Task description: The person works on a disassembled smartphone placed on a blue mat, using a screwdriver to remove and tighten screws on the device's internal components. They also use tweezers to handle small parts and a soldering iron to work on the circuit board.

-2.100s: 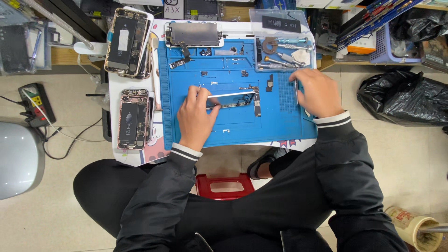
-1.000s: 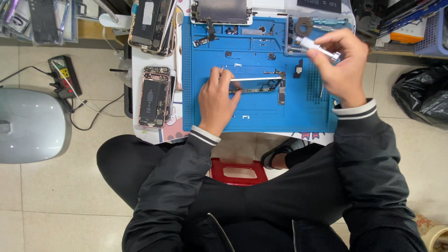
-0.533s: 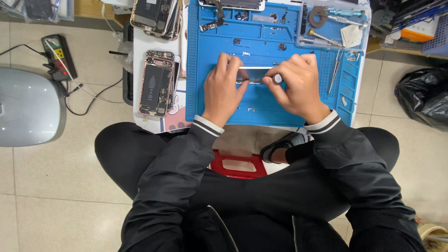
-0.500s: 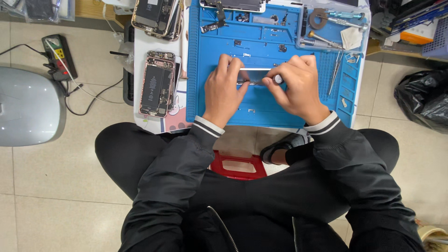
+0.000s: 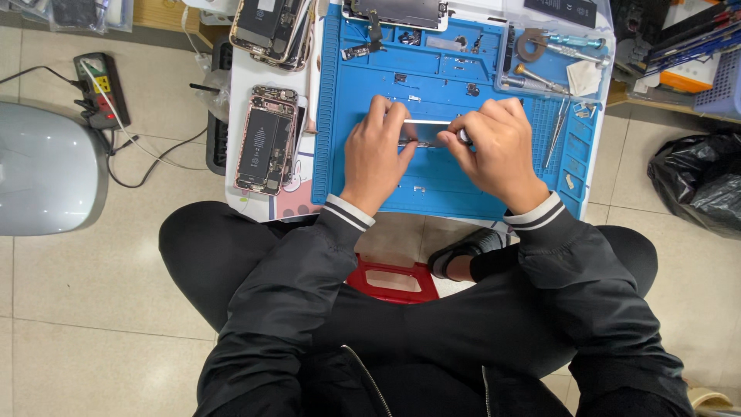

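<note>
We see the left hand point(image 5: 376, 150) pinning a thin, light, bendable silver metal strip point(image 5: 424, 133) on the blue silicone mat point(image 5: 463, 193); right hand point(image 5: 498, 150) fingers pinch a small tool at the strip's end.

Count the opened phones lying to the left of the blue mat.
2. One opened phone with its black battery exposed lies on the white table beside the blue silicone work mat. Another opened phone sits above it, cut off by the frame's top edge; more may be hidden.
</note>
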